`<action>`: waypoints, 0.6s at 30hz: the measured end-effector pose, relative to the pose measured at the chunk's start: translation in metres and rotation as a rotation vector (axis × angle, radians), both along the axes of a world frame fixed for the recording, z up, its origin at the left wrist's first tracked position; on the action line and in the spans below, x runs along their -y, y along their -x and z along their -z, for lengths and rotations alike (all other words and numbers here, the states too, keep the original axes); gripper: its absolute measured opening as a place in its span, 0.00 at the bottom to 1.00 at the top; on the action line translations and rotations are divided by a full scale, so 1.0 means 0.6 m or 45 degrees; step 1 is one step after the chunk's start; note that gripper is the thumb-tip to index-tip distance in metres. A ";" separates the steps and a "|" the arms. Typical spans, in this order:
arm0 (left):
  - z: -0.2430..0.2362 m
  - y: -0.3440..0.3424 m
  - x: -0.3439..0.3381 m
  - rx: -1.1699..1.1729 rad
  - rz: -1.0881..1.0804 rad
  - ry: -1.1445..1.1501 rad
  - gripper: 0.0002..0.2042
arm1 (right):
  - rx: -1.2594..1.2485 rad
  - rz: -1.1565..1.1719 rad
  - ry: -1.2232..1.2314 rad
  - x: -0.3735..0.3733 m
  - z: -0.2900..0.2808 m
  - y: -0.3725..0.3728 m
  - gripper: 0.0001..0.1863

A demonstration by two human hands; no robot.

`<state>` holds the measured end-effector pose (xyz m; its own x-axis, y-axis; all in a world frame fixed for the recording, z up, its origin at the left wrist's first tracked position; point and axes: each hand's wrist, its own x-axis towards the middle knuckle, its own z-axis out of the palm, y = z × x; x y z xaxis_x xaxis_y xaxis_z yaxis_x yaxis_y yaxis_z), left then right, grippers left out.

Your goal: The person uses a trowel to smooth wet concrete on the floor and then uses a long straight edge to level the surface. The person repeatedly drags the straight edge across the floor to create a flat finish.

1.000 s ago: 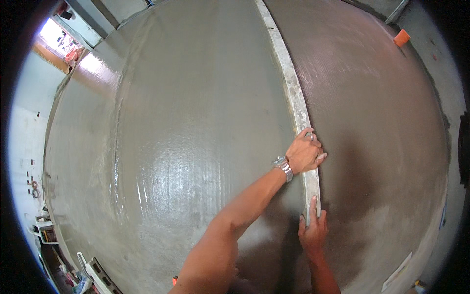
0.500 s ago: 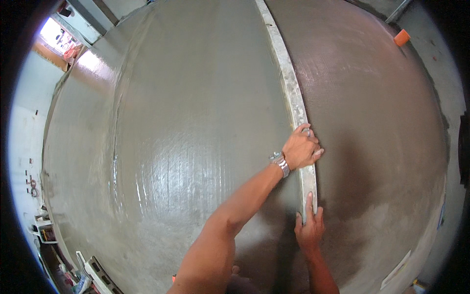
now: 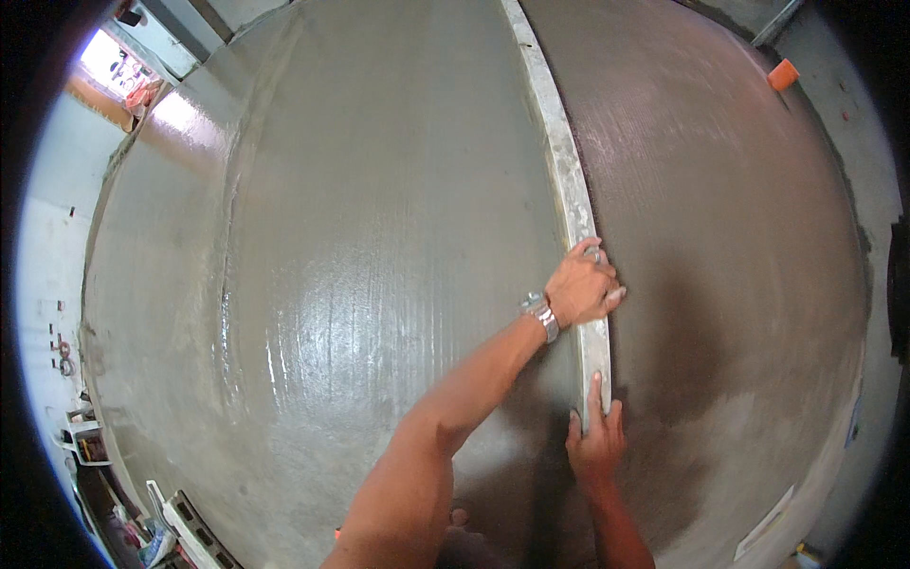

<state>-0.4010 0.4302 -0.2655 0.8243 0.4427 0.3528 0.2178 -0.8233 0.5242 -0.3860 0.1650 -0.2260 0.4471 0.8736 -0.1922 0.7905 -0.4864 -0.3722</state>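
Note:
A long, straight, pale metal straightedge (image 3: 561, 161) lies against a wet grey cement surface (image 3: 379, 228), running from the top of the view down to my hands. My left hand (image 3: 583, 284), with a metal wristwatch and a ring, wraps over the bar from above with its fingers curled round the right edge. Closer to me, my right hand (image 3: 597, 450) grips the near end, one finger stretched along the bar's face and the thumb at its left side. The undersides of both grips are hidden.
An orange box-like piece (image 3: 783, 75) sits at the upper right border of the cement. A white plastic chair or rack (image 3: 87, 444) and a grey slotted bar (image 3: 194, 531) are at lower left. A pale strip (image 3: 766, 523) lies at lower right. A bright opening (image 3: 109, 66) shows at upper left.
The near end of the straightedge, with both hands on it, has shifted very slightly left against the cement. Both grips stay the same. The whole view has moved a little.

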 end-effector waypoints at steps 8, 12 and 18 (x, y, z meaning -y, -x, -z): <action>0.020 0.004 -0.072 0.042 -0.105 -0.138 0.16 | 0.040 -0.073 -0.043 -0.071 0.004 0.001 0.45; 0.002 0.019 0.018 0.042 -0.067 -0.005 0.15 | -0.030 -0.096 -0.048 0.021 0.015 0.005 0.44; 0.010 0.016 -0.051 0.084 -0.065 -0.011 0.16 | 0.028 -0.010 0.062 -0.064 -0.010 0.017 0.45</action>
